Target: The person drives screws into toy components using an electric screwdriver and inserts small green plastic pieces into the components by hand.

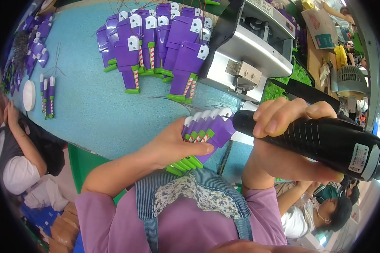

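Note:
My left hand [173, 145] grips a fanned stack of purple plastic toy parts [204, 133] with white ends and green tips, held just above the near edge of the blue table [84, 109]. A black electric screwdriver [321, 141] sits in my right hand [283, 122], its front end touching the top of that stack. Farther back on the table lies a spread pile of the same purple parts [156, 42] with thin wires.
A grey metal machine [249, 50] stands at the table's right, a bin of green pieces [278, 88] beside it. Three purple parts [46, 95] and a white disc [28, 95] lie at left. Other people sit at left and lower right.

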{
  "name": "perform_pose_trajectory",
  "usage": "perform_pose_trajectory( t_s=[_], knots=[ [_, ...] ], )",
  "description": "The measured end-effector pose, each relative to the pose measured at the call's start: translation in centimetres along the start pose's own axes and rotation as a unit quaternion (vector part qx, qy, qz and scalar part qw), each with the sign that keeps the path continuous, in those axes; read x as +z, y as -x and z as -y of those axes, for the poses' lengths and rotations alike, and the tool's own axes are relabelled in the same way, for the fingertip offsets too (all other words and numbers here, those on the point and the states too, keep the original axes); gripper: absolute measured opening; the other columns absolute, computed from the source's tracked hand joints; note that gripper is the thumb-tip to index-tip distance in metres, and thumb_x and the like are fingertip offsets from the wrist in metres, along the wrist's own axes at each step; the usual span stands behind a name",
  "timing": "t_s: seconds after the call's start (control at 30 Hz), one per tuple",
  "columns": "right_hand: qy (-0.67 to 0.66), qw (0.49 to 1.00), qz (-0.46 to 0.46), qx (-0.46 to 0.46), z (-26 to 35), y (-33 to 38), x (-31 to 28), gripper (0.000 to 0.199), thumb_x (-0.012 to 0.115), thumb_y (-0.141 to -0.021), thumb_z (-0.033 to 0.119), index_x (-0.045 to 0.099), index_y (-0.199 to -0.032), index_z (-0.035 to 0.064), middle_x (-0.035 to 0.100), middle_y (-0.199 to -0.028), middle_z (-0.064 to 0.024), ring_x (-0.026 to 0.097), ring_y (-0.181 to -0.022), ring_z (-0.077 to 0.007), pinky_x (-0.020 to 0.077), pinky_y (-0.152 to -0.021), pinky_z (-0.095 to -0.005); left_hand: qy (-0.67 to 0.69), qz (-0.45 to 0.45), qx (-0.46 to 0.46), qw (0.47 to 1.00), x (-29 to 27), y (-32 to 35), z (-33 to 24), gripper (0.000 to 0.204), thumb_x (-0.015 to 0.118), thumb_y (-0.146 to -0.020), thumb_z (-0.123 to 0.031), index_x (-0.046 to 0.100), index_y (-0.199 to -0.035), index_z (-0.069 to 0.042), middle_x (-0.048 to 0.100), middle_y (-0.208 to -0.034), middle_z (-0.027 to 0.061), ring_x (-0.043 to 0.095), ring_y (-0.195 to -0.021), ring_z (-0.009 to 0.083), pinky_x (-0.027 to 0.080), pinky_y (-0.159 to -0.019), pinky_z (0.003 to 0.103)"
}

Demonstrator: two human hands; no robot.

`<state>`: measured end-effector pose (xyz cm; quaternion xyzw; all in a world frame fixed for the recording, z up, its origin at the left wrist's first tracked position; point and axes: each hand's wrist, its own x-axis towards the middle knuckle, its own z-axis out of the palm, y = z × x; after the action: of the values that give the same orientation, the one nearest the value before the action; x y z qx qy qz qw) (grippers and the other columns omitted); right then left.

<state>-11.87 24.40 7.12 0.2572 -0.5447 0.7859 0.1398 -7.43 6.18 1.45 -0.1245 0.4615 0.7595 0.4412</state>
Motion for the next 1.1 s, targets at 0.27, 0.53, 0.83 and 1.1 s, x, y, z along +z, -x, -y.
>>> perform_pose_trajectory(
  t_s=[0.27,0.53,0.83,1.1],
  knots=[
    [-0.032,0.999,-0.020,0.000,-0.7,0.5,-0.1,0.090,0.041,-0.079,0.083,0.044,-0.114,0.0006,0.059,-0.072,-0.0152,0.054,-0.048,-0.0231,0.0439,-0.049,-0.0341,-0.018,-0.023,0.007,1.000,-0.2,-0.4,0.8,0.064,0.078,-0.077,-0.010,0.047,-0.131,0.002,0.060,-0.118,0.0088,0.059,-0.106,0.0156,0.047,-0.092,0.031],
    [0.013,0.998,0.052,-0.021,-1.1,-3.3,-2.3,0.096,0.041,-0.076,0.086,0.050,-0.125,0.0044,0.061,-0.080,-0.0159,0.058,-0.061,-0.0233,0.0470,-0.060,-0.0357,-0.019,-0.008,0.033,0.999,-0.1,-0.7,0.0,0.060,0.077,-0.077,-0.011,0.049,-0.130,0.000,0.061,-0.114,0.0058,0.058,-0.103,0.0131,0.047,-0.091,0.030],
    [-0.032,0.999,0.017,0.029,0.0,-0.9,-0.5,0.091,0.042,-0.078,0.084,0.048,-0.120,0.0031,0.061,-0.076,-0.0145,0.057,-0.054,-0.0236,0.0476,-0.056,-0.0349,-0.008,0.004,0.023,1.000,-0.1,-0.6,0.1,0.059,0.077,-0.078,-0.011,0.051,-0.130,-0.001,0.062,-0.114,0.0050,0.058,-0.103,0.0125,0.046,-0.091,0.029],
    [-0.025,0.998,-0.010,0.056,-1.1,0.4,-0.4,0.089,0.043,-0.080,0.081,0.046,-0.116,-0.0005,0.061,-0.072,-0.0167,0.058,-0.053,-0.0250,0.0473,-0.052,-0.0326,-0.001,0.012,0.017,1.000,0.1,-0.6,0.2,0.058,0.079,-0.077,-0.013,0.052,-0.127,-0.001,0.063,-0.112,0.0049,0.058,-0.102,0.0123,0.046,-0.090,0.029]
  ],
)
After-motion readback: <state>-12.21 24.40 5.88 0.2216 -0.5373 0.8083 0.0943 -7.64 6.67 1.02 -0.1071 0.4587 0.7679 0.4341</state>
